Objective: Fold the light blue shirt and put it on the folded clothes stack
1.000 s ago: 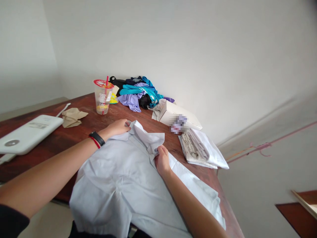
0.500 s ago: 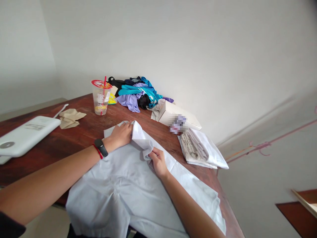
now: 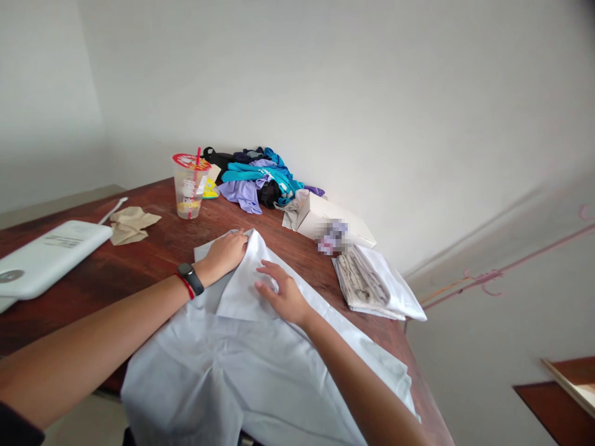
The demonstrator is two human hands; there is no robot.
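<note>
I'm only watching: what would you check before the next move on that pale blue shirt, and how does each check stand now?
1. Left hand on the far edge of the shirt: ok, it rests there; whether it grips, cannot tell.
2. Right hand flat on the folded flap: ok, fingers spread.
3. Shirt smooth: not ok, creased, and its near part hangs over the edge of the table.
4. Drink cup clear of the shirt: ok, upright and apart.
5. Shirt's underside: cannot tell, hidden.
</note>
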